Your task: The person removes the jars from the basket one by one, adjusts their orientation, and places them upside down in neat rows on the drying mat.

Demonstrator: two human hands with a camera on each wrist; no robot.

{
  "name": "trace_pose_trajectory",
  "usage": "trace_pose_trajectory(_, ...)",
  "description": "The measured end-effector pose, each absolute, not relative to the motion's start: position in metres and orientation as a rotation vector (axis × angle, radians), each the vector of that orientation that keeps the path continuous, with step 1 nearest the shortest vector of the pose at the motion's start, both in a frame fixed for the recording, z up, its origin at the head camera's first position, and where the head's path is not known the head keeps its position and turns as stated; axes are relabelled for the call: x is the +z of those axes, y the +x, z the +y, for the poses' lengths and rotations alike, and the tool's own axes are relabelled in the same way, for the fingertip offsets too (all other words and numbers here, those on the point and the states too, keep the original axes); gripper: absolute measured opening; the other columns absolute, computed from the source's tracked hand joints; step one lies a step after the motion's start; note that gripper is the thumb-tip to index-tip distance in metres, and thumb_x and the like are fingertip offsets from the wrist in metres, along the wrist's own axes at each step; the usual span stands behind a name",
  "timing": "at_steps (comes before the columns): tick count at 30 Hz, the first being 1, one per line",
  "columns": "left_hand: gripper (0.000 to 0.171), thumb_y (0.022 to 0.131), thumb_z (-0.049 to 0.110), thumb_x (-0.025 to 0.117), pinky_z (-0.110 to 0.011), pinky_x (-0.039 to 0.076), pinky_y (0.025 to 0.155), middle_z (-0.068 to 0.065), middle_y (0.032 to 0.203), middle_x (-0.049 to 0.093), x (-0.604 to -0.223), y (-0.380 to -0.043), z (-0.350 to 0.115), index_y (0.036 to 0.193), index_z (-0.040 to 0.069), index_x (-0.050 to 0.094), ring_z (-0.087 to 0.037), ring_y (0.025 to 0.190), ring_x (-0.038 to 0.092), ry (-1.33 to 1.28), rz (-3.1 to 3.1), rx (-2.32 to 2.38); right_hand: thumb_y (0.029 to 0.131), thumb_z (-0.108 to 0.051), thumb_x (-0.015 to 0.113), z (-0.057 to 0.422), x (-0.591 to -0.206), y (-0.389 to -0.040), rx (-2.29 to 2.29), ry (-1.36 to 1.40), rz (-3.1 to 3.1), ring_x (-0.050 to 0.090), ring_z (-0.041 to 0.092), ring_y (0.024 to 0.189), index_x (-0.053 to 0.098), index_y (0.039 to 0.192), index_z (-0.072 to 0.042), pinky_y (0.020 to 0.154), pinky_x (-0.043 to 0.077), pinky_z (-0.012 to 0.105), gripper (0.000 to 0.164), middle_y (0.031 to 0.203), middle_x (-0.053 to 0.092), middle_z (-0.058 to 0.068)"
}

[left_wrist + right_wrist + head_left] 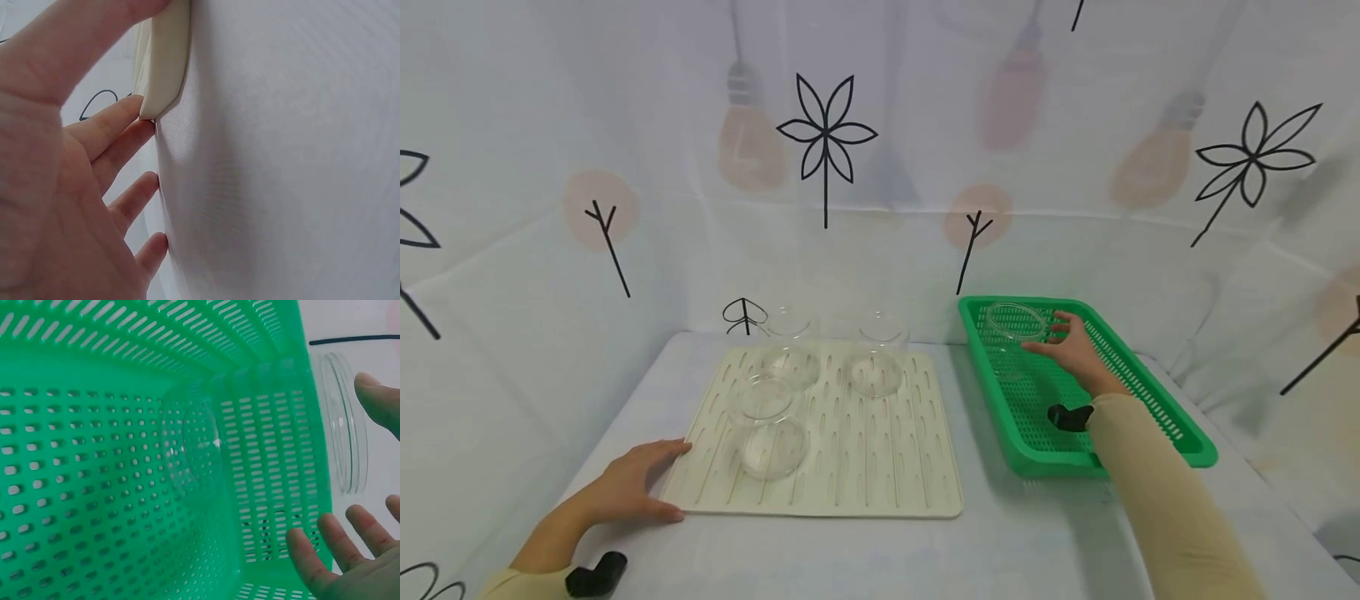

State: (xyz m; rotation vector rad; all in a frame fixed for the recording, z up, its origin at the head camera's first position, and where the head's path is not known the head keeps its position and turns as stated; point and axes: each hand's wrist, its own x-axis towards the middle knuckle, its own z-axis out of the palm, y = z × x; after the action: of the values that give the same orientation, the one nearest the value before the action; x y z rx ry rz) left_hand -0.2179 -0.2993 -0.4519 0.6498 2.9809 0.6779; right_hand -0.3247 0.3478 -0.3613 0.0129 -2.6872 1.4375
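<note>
My right hand (1075,354) reaches over the green basket (1112,461), its fingers spread beside a clear round container (1017,321). In the right wrist view, thumb and fingertips stand around that container's rim (347,425), and its round base (194,450) shows low in the basket. My left hand (625,487) lies at the left front corner of a cream ridged draining mat (895,467). Its straight fingers touch the mat's edge (165,56) in the left wrist view. Three more clear round containers stand on the mat: front left (773,450), back left (792,367) and back middle (874,373).
A white cloth covers the table (880,554). Behind it hangs a patterned white curtain (895,258), which also encloses both sides. The basket's perforated walls rise to the right of the mat, with a strip of tabletop between them.
</note>
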Motion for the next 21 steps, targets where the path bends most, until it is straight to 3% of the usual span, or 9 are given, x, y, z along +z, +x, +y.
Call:
trace_pose_trajectory(11,0.092,0.056,0.053,0.082,-0.063,0.033,0.09,-0.022,0.131,0.048,-0.453,-0.217,-0.299,0.127,0.002,0.052,-0.047,0.119,0.039,0.671,2.998,0.708,0.086,-0.029,0.068,0.346,-0.369,-0.338,1.559,-0.035,-2.875,0.025,0.053,0.125,-0.017,0.143,0.001,0.098,0.034,0.055,0.108,0.145,0.0,0.036)
trace_pose_trajectory(17,0.093,0.056,0.053,0.082,-0.063,0.033,0.09,-0.023,0.13,0.048,-0.454,-0.217,-0.299,0.127,0.002,0.052,-0.047,0.119,0.039,0.671,2.993,0.716,0.086,-0.024,0.068,0.348,-0.369,-0.336,1.625,-0.052,-2.854,0.019,0.052,0.129,-0.017,0.143,0.002,0.099,0.033,0.055,0.105,0.143,0.003,0.039)
trace_pose_trajectory(21,0.093,0.056,0.053,0.082,-0.063,0.033,0.091,-0.023,0.13,0.048,-0.453,-0.217,-0.299,0.127,0.002,0.053,-0.047,0.119,0.039,0.667,2.996,0.709,0.087,-0.02,0.067,0.353,-0.372,-0.334,1.68,-0.057,-2.861,0.016,0.052,0.129,-0.015,0.14,0.005,0.099,0.032,0.056,0.1,0.144,-0.002,0.037)
